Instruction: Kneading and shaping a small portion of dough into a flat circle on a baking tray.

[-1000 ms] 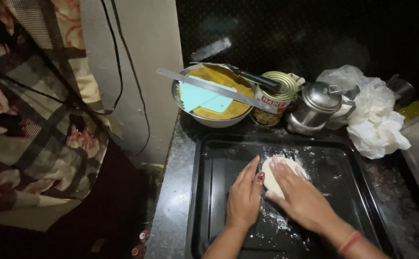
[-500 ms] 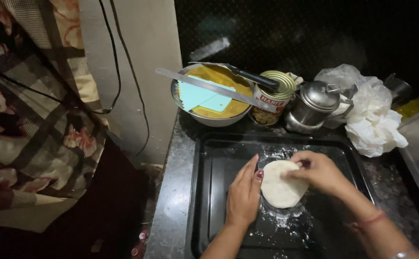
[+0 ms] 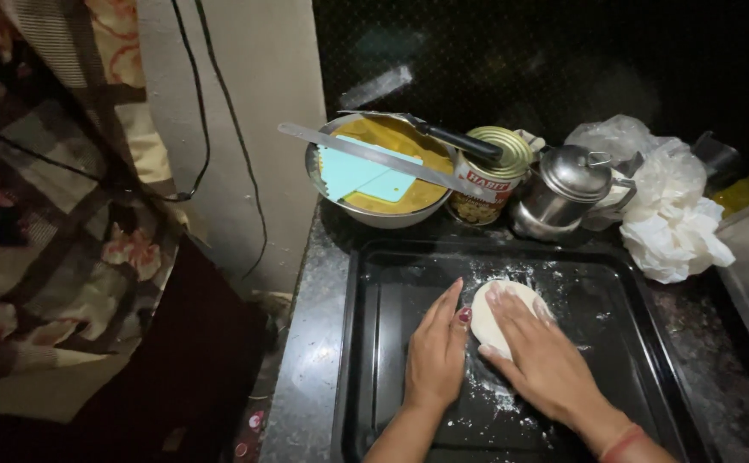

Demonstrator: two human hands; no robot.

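Lower centre of the frame: your right hand (image 3: 539,356) lies flat and open, palm down, on a pale disc of dough (image 3: 488,315), covering its right part; nothing is grasped. Your left hand (image 3: 436,351) rests beside it, fingers together and extended, its edge just beside the left rim of the dough, also grasping nothing. The dough sits on the floured floor of a black tray (image 3: 366,343), slightly right of the tray's centre. Above the tray, in the upper centre, stands a steel bowl (image 3: 366,210) of yellow contents holding a pale blue scraper (image 3: 362,176), with a long knife (image 3: 374,157) laid across its rim. To its right stand a tin can (image 3: 486,176), a steel lidded pot (image 3: 563,193) and crumpled white plastic bags (image 3: 670,214).
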